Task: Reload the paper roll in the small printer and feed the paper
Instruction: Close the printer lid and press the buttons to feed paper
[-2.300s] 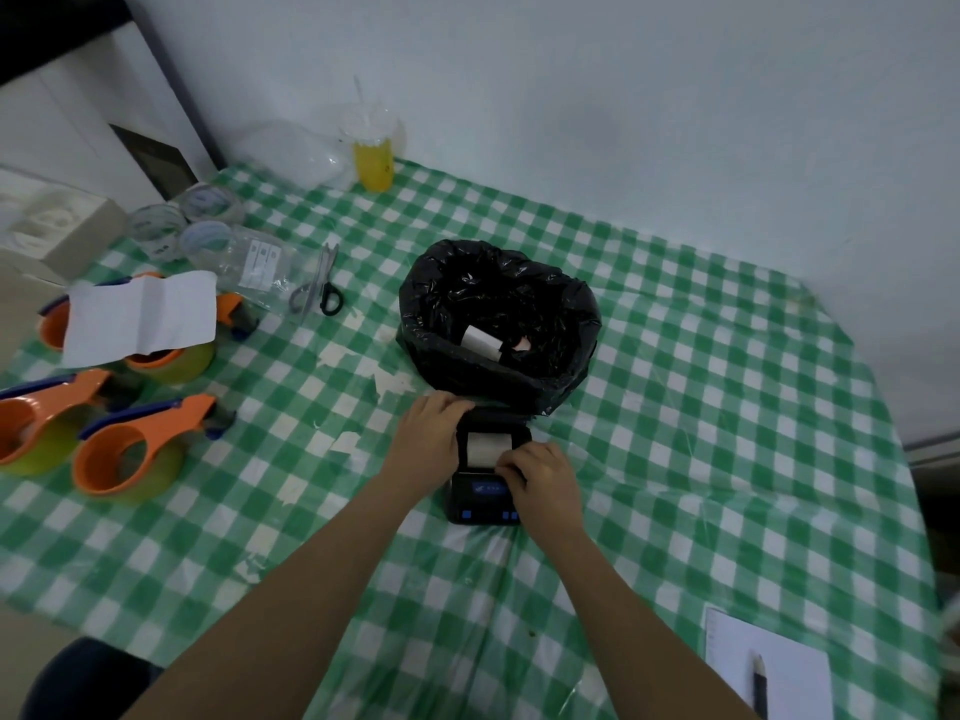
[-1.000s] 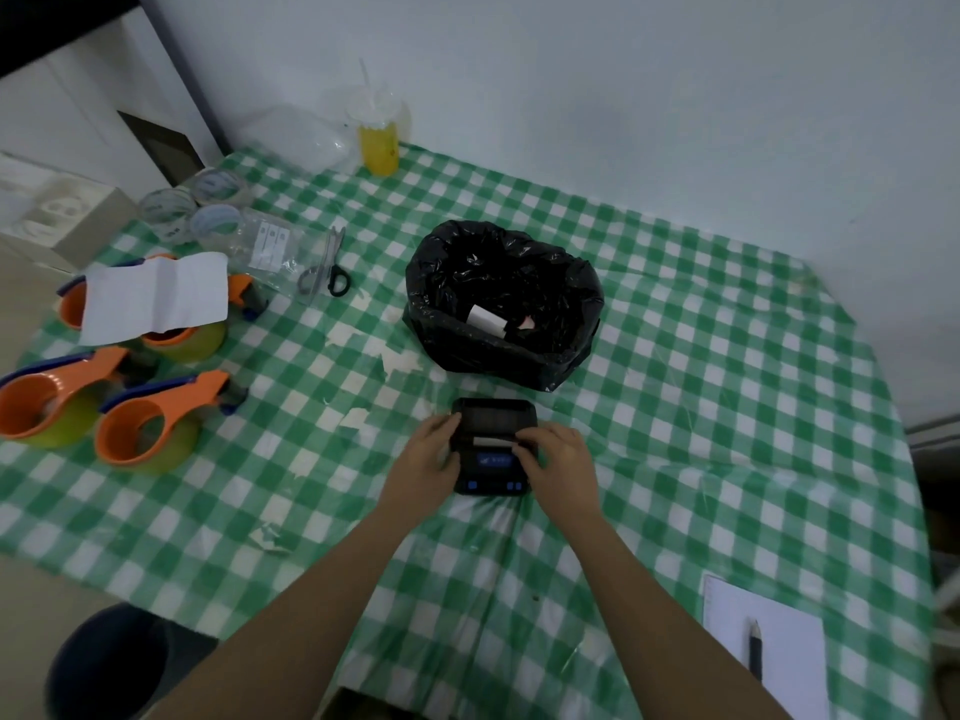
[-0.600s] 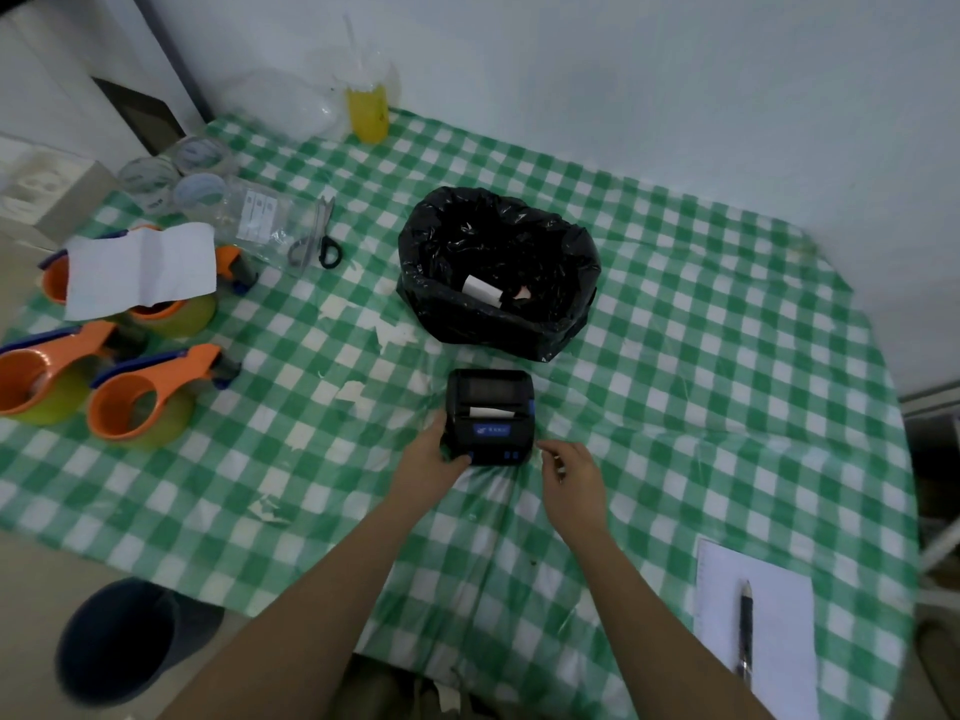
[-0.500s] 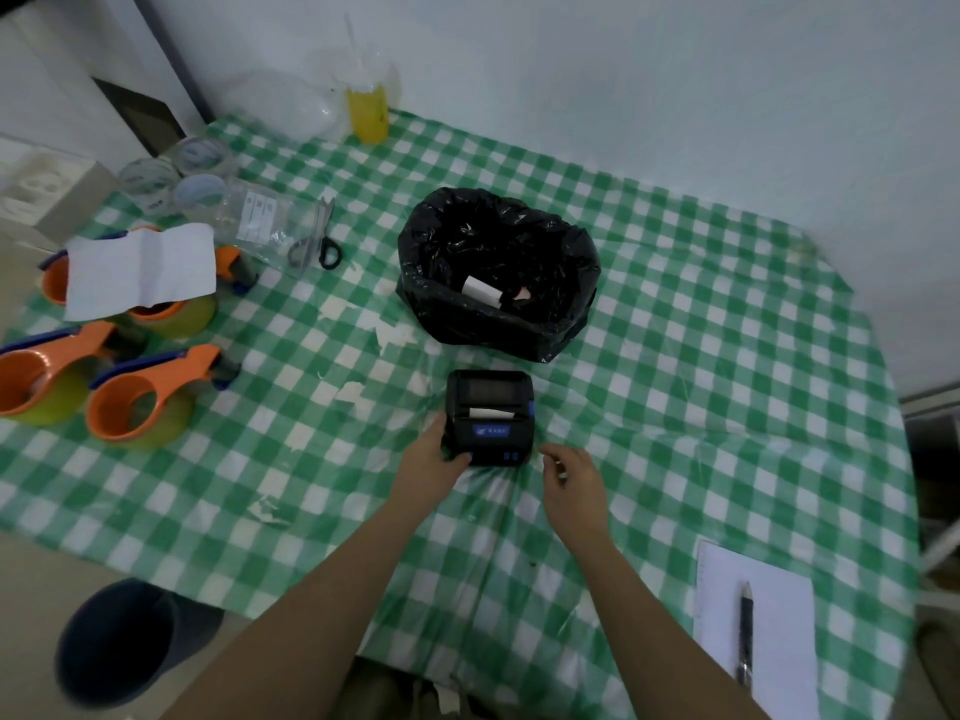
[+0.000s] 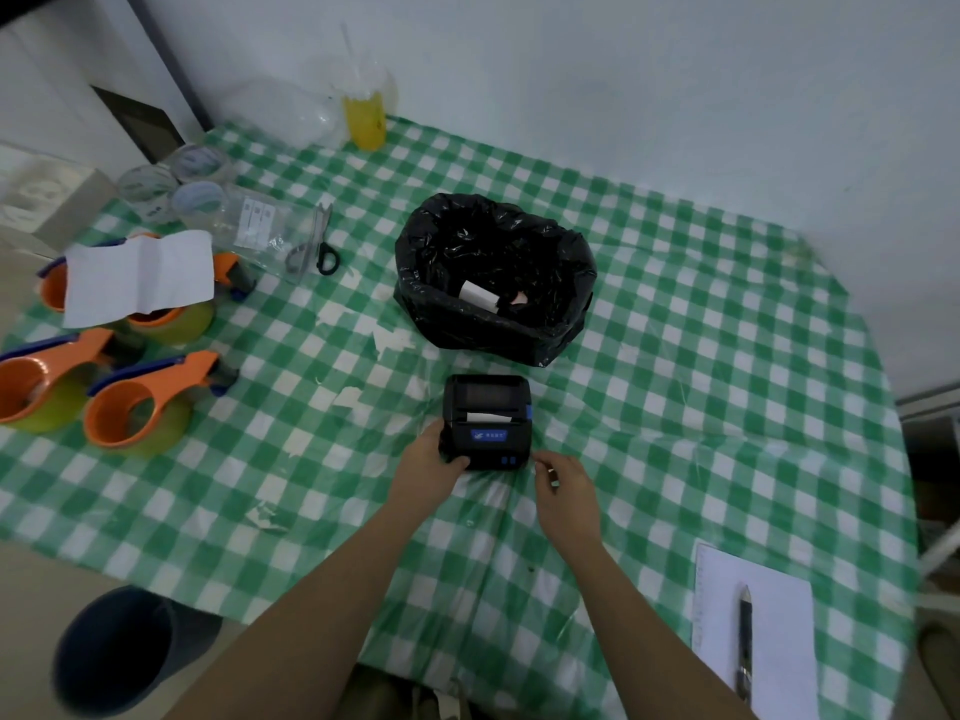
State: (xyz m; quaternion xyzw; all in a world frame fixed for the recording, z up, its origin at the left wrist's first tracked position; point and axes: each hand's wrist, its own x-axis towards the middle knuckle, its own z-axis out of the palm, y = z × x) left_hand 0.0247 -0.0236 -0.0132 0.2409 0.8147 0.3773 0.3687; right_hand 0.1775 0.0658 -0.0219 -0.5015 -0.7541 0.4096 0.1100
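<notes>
**Inspector:** Head view. The small printer (image 5: 487,421) sits on the green checked tablecloth (image 5: 701,356), just in front of the black-lined bin (image 5: 493,278). Its lid is down, and a strip of white paper (image 5: 488,417) shows at the slot.

**Operator:** And my hands?

**Inspector:** Your left hand (image 5: 431,467) grips the printer's near left corner, thumb over the front edge, fingers closed on the casing. Your right hand (image 5: 563,491) lies just beside the near right corner, fingers loosely curled, holding nothing; whether a fingertip touches the casing, I cannot tell.

**Operator:** Anything else?

**Inspector:** Orange tape dispensers (image 5: 140,402) stand well to the left, scissors (image 5: 314,244) behind them, a notepad (image 5: 758,631) with a pen (image 5: 745,641) at the near right.
</notes>
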